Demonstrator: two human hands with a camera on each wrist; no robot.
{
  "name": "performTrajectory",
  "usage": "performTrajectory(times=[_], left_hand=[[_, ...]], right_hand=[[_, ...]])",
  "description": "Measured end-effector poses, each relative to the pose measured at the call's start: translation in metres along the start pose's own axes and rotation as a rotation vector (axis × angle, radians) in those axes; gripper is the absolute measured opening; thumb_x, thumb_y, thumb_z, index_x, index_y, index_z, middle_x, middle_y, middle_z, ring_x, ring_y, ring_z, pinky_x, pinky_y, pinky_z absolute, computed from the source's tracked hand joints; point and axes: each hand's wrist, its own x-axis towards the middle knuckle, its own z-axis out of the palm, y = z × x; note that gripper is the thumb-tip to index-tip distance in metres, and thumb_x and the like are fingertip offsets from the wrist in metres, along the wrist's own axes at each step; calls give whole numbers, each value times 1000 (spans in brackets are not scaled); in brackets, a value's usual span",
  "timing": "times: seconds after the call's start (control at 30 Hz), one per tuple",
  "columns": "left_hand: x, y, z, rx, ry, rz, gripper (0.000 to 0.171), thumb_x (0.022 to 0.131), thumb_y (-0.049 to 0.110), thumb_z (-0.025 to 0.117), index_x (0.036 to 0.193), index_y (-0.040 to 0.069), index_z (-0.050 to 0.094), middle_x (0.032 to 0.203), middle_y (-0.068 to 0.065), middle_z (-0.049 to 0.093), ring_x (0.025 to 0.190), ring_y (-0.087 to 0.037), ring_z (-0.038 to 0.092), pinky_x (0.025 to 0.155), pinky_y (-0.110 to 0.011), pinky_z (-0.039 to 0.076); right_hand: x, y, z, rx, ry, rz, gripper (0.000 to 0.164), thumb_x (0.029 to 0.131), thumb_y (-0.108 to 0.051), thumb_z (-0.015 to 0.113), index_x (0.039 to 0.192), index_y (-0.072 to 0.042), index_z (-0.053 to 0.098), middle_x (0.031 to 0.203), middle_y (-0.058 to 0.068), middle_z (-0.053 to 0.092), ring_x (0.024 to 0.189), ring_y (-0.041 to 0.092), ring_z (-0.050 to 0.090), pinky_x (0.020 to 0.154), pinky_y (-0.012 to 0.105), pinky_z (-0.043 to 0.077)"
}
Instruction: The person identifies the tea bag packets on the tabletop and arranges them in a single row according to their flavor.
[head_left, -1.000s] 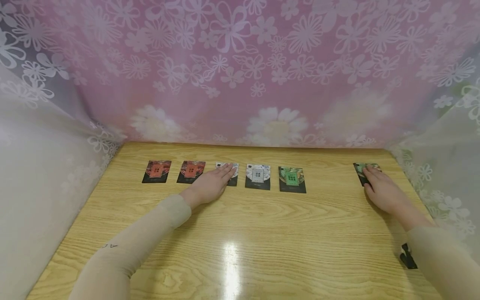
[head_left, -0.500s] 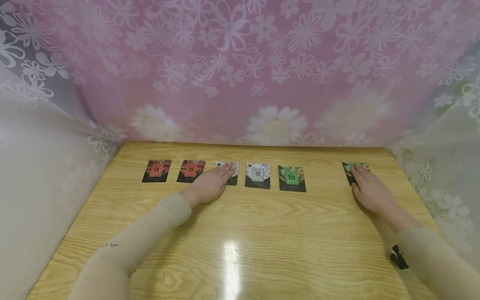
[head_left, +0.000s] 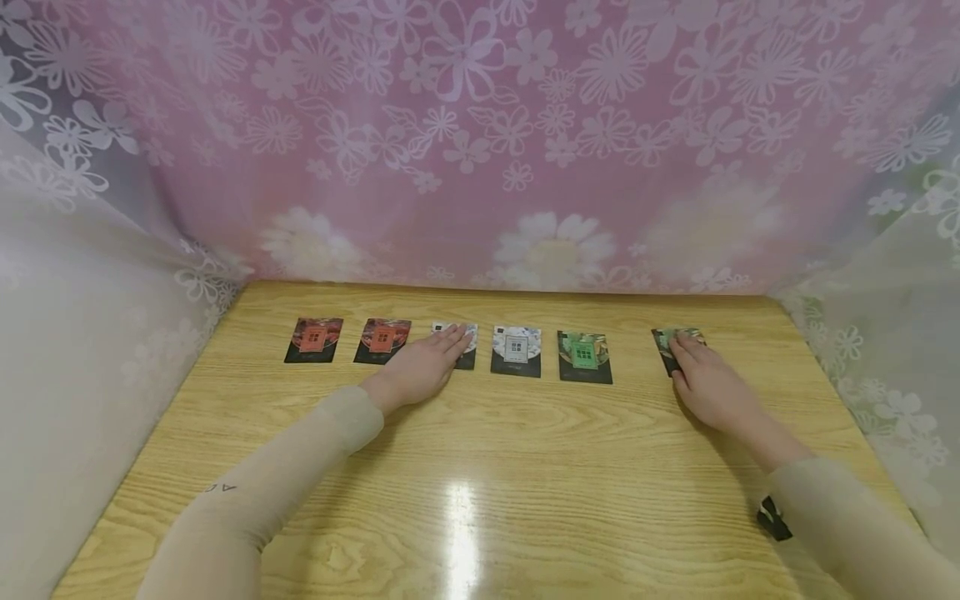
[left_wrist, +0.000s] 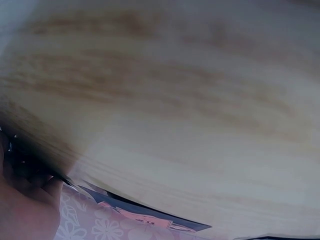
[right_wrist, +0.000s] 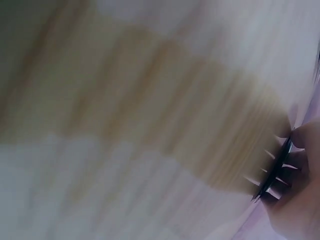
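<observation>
Flat packets lie in a row across the back of the wooden table. My left hand (head_left: pixel 420 369) rests, fingers outstretched, on a white-and-black packet (head_left: pixel 467 360), hiding much of it. Under the outstretched fingers of my right hand (head_left: pixel 712 385) lies a green-and-black packet (head_left: pixel 663 344), apart from the row on the right. In the right wrist view that packet (right_wrist: pixel 275 170) is a thin dark edge beneath the fingertips. Between the hands lie another white packet (head_left: pixel 516 351) and another green packet (head_left: pixel 584 357). A red packet (head_left: pixel 384 340) sits just left of my left hand, and a second red packet (head_left: pixel 313 340) beyond it.
Bare wood shows on the table (head_left: pixel 555 475) in front of the row. A pink floral curtain (head_left: pixel 480 167) hangs along the back edge, with pale curtains at both sides. A small black item (head_left: pixel 772 518) shows beside the right sleeve.
My right hand has slid left along the table with the green packet beneath it, closing part of the gap to the row. The left hand stays on the white packet.
</observation>
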Motion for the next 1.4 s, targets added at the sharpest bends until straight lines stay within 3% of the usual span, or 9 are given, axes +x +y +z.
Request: performTrajectory(times=[0.63, 1.0, 1.4], left_hand=[[1, 0, -1, -2, -9, 5, 57, 118, 28, 31, 172, 14, 19, 178, -9, 19, 165, -26, 23, 136, -42, 26], [0, 0, -1, 4, 5, 1, 57, 118, 28, 33, 171, 13, 21, 178, -9, 22, 165, -26, 24, 136, -42, 27], [1, 0, -3, 13, -8, 9, 57, 118, 28, 34, 171, 13, 22, 178, -9, 23, 165, -26, 25, 136, -42, 28]], right_hand=[[0, -40, 4, -3, 1, 43, 61, 109, -17, 53, 159, 14, 36, 165, 39, 29, 151, 59, 32, 126, 71, 30], [3, -51, 3, 7, -11, 66, 62, 110, -19, 51, 161, 12, 34, 168, 37, 26, 154, 57, 29, 128, 69, 27], [2, -58, 2, 2, 6, 85, 61, 109, -19, 54, 158, 12, 38, 165, 37, 32, 152, 56, 33, 126, 69, 32]])
